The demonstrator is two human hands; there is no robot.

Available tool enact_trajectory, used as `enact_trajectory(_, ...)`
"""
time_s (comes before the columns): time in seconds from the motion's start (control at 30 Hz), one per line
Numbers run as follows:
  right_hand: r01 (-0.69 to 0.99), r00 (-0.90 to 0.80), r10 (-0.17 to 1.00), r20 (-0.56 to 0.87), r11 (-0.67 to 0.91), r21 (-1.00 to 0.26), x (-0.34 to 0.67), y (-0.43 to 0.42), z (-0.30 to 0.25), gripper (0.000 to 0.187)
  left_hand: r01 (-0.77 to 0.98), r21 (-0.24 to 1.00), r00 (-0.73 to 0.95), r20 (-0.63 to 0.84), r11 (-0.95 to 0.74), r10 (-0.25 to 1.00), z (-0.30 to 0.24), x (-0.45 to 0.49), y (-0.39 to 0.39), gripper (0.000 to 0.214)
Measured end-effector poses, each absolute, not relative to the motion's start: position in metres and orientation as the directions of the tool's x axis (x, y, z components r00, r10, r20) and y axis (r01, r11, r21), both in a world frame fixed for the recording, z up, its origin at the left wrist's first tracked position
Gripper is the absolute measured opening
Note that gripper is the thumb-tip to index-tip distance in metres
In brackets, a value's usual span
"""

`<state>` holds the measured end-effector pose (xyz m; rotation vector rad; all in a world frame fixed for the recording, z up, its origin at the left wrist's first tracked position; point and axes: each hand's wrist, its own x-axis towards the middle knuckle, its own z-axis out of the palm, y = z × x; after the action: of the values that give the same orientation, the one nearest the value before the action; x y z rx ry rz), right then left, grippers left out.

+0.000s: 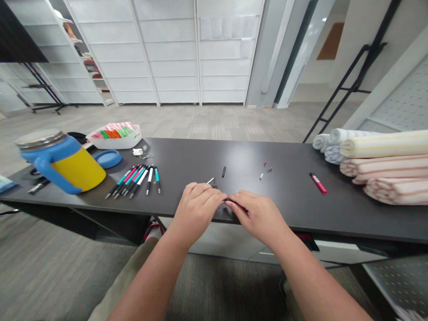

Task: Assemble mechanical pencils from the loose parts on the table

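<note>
My left hand and my right hand meet at the table's front edge, fingers closed. Between their fingertips a thin black pen part shows, pinched from both sides; most of it is hidden. Just beyond my left fingers a small pale stick-like piece pokes out, its lower end hidden. A short black tube lies behind the hands. Farther right are a small white piece, a tiny red piece and a small metal spring-like piece. A red pen barrel with a black end lies at the right.
Several pens lie left of my hands on the dark table. Beyond them stand a blue-and-yellow mug, a blue lid and a white basket of colourful packets. Rolled towels are stacked at the right end.
</note>
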<state>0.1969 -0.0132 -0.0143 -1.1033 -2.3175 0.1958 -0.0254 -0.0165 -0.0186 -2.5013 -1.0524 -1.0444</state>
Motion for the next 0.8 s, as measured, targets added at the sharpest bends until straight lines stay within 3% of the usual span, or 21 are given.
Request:
enact_trajectory(0.2, 0.634, -0.456, 0.78, 0.428, 0.623, -0.458, 0.199, -0.012, -0.014, 0.024, 0.715, 0.06, 0.448, 0.725, -0.696, 0.523, -0.013, -0.031, -0.015, 0.017)
enact_trajectory(0.3, 0.68, -0.354, 0.853, 0.384, 0.517, -0.52, 0.199, -0.011, -0.013, 0.033, 0.821, 0.184, 0.221, 0.77, -0.541, 0.598, -0.008, -0.042, -0.008, 0.02)
enact_trajectory(0.4, 0.713, -0.316, 0.881, 0.353, 0.466, -0.524, 0.196, -0.009, -0.012, 0.03, 0.856, 0.319, 0.078, 0.699, -0.408, 0.711, -0.005, -0.053, -0.001, 0.023)
enact_trajectory(0.5, 0.718, -0.324, 0.878, 0.352, 0.47, -0.513, 0.194, -0.009, -0.01, 0.024, 0.846, 0.33, 0.209, 0.518, -0.42, 0.829, -0.006, -0.057, 0.002, 0.028)
enact_trajectory(0.6, 0.717, -0.322, 0.874, 0.365, 0.477, -0.509, 0.194, -0.01, -0.01, 0.025, 0.865, 0.259, 0.319, 0.381, -0.431, 0.868, -0.008, -0.055, 0.003, 0.045)
enact_trajectory(0.7, 0.716, -0.323, 0.869, 0.375, 0.484, -0.503, 0.194, -0.011, -0.011, 0.024, 0.883, 0.214, 0.331, 0.343, -0.417, 0.879, -0.009, -0.052, 0.004, 0.054)
enact_trajectory(0.8, 0.721, -0.328, 0.867, 0.375, 0.486, -0.494, 0.193, -0.011, -0.012, 0.023, 0.877, 0.207, 0.349, 0.343, -0.433, 0.872, -0.008, -0.049, 0.005, 0.048)
